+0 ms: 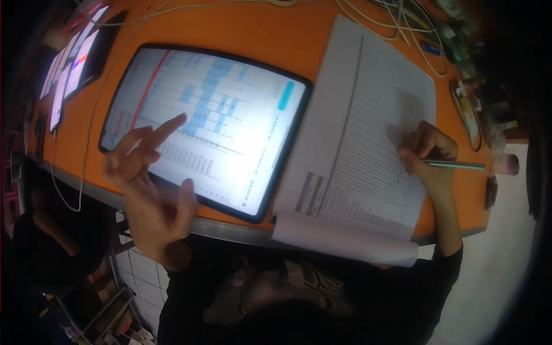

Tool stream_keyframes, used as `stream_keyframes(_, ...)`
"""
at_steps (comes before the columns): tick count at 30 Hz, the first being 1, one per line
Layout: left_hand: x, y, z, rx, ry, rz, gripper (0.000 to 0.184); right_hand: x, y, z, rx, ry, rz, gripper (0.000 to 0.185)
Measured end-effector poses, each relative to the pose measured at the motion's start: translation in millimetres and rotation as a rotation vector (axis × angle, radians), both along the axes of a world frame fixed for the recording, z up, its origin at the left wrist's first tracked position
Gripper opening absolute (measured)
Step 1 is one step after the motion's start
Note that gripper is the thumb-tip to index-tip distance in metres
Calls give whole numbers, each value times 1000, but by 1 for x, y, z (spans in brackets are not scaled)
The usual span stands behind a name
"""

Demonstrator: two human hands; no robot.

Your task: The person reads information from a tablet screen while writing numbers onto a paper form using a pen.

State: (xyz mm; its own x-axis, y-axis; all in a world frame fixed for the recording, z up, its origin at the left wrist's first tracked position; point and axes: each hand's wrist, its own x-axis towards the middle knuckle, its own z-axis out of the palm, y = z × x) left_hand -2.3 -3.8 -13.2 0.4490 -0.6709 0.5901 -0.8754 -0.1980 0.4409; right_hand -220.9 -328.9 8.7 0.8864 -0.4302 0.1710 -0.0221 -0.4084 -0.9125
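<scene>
My left hand (150,190) hovers over the lower left part of a tablet (253,126), index finger stretched toward the screen and the other fingers apart. Whether the fingertip touches the glass I cannot tell. A table with blue-shaded cells and a red line shows on the lit screen. On the right, my right hand (428,152) is closed around a green pen (460,165) and rests on a printed grid sheet (379,98). Handwritten marks fill part of the grid near it. The pen's tip is hidden by the fingers. The paper's near edge curls over the table edge.
White cables (391,26) run along the back of the orange table (276,23). Several lit phones (72,72) lie at the far left. Small items crowd the right edge (468,109). Another person's arm (54,230) is at the lower left, near a shelf (112,305).
</scene>
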Motion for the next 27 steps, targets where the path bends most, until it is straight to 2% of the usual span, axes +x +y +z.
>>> stream_keyframes(2,2,-4,-4,-66,41,-75,46,1,0,0,-48,-1,-21,38)
stream_keyframes(10,0,5,-1,92,-72,55,43,1,0,2,-76,-14,13,38)
stream_keyframes(12,0,5,-1,84,-86,66,54,1,1,2,-80,-20,-7,38)
stream_keyframes(20,-2,6,1,142,-122,114,51,0,2,4,-89,7,-74,37)
stream_keyframes(23,-1,5,2,138,-121,105,49,0,3,8,1,126,-112,37)
stream_keyframes(26,0,5,2,131,-116,86,48,1,3,7,1,131,-113,37)
stream_keyframes(27,0,5,2,126,-113,84,48,1,2,4,-74,83,-85,37)
